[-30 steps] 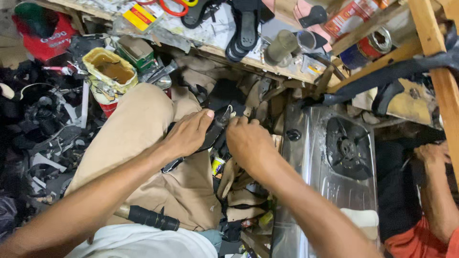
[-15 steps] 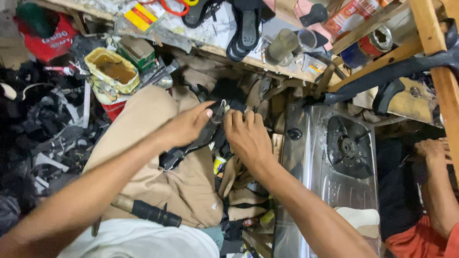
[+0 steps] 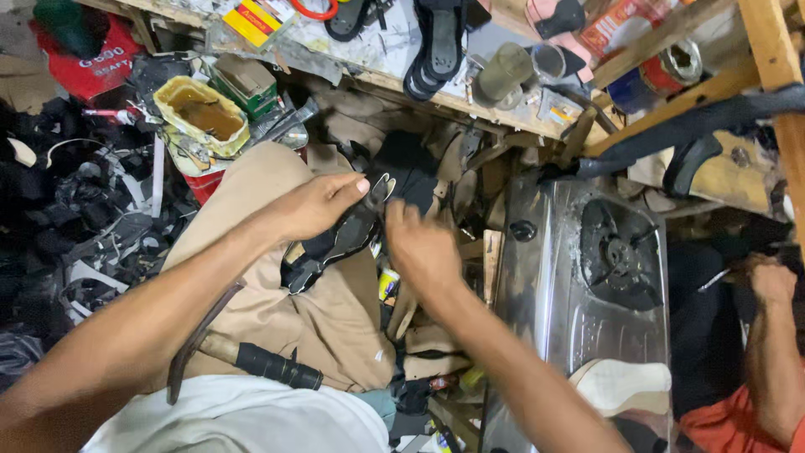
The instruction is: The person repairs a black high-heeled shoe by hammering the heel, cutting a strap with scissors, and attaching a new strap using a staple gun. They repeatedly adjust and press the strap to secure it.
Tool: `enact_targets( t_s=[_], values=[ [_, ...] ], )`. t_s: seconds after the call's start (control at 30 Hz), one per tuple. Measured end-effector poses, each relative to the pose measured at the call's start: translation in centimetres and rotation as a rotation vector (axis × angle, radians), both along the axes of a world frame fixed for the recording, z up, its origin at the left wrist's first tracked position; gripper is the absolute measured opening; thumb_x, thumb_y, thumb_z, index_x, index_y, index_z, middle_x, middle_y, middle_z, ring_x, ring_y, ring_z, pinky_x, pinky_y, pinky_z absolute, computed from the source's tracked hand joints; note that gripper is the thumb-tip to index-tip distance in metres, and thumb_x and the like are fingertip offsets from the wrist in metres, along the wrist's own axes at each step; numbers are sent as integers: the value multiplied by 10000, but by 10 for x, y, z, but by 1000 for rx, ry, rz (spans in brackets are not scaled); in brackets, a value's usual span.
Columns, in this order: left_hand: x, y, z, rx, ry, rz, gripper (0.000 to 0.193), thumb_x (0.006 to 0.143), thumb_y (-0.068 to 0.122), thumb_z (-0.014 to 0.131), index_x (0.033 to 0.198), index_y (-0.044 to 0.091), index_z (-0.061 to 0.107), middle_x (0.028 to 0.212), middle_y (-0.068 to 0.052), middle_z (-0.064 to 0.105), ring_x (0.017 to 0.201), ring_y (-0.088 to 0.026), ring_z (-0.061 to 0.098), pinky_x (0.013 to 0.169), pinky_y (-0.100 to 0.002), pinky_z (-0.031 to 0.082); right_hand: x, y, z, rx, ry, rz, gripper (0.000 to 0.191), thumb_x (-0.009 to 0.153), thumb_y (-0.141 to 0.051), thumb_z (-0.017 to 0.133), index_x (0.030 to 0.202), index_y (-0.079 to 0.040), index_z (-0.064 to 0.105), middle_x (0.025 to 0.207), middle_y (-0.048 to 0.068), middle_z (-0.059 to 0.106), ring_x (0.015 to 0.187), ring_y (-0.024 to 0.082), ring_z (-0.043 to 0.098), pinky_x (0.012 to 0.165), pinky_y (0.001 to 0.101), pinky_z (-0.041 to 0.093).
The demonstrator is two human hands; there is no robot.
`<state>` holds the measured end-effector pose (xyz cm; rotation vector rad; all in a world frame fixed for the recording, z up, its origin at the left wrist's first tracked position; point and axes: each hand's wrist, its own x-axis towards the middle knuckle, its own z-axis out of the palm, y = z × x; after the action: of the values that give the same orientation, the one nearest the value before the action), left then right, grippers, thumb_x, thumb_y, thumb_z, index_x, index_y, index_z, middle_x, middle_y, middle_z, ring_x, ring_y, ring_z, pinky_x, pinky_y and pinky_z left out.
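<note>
We pin the black shoe sole point(image 3: 340, 243) on our lap: left hand point(image 3: 314, 205) pinches its toe end, right hand point(image 3: 419, 247) is blurred, grip unclear. Best keep it flat on the thigh.

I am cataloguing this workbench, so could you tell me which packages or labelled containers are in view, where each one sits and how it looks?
Yellow and red flat box: on the shelf, top left.
Green box: beside the yellow tub.
Red tin: shelf, upper right, open top.
Small yellow tube: below the right hand.
</note>
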<state>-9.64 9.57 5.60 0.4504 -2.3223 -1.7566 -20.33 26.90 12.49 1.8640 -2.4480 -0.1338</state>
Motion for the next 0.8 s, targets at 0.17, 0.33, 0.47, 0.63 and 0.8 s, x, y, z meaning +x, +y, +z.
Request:
enact_targets(
  t_s=[0.17, 0.33, 0.47, 0.63, 0.8],
  values=[
    [-6, 39, 13, -343, 69, 244, 380, 1056, 322, 436, 1269, 51, 595, 1055, -272, 687, 1002, -485, 633, 833, -531, 483, -48, -10, 30, 246, -201, -42, 276, 893, -161, 629, 1060, 56, 664, 915, 254, 706, 885, 425, 709, 750, 537, 562],
    [1, 27, 11, -38, 165, 177, 387, 1091, 349, 434, 1230, 47, 633, 1016, -198, 706, 958, -333, 637, 826, -419, 514, -32, -17, 24, 171, -440, -142, 227, 1001, -173, 563, 1067, 39, 607, 923, 274, 706, 880, 468, 691, 747, 563, 546],
    [0, -1, 5, 366, 7, 35, 428, 1086, 398, 486, 1051, 29, 699, 886, -47, 670, 844, -115, 537, 781, -329, 491, 22, -3, 4, 30, -256, -242, 224, 931, -100, 548, 1115, 25, 527, 973, 263, 699, 819, 462, 707, 683, 568, 548],
    [-7, 23, 4, -161, 73, 149, 418, 1104, 380, 460, 1072, 0, 629, 835, -142, 610, 796, -145, 525, 756, -363, 481, -16, 4, 22, 93, -92, -104, 190, 937, -108, 579, 1072, 25, 557, 1003, 275, 696, 895, 460, 698, 729, 545, 559],
    [-2, 40, 8, -197, 351, 203, 430, 1110, 367, 422, 1218, -1, 616, 955, -191, 699, 912, -95, 605, 809, -353, 493, -40, -4, 28, 244, -588, -219, 253, 1021, -243, 563, 998, 2, 622, 998, 318, 717, 956, 465, 695, 786, 538, 561]
  ],
)
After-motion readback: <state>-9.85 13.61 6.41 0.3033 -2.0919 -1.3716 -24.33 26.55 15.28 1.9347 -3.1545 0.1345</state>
